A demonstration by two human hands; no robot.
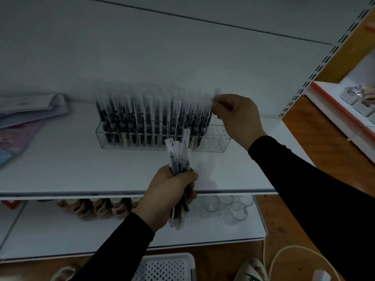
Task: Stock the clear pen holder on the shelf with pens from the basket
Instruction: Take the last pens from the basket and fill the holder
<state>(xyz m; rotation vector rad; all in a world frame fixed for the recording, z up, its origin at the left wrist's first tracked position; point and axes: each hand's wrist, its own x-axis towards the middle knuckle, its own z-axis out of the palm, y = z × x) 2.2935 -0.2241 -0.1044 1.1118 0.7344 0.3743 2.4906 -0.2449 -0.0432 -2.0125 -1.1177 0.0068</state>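
Clear pen holder (217, 141) placed on white shelf (81, 169), mostly filled with upright pens (142, 118); right end seen unfilled. Bundle of pens (179, 159) gripped by left hand (168, 195) in front of holder. Single pen (216, 97) pinched by right hand (237, 116) above holder's right part. White perforated basket (166, 267) seen low, below shelves.

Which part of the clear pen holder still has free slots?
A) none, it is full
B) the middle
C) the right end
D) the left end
C: pens fill the clear pen holder from its left end across, while the perforated slots at its right end, below the right hand, stand bare.
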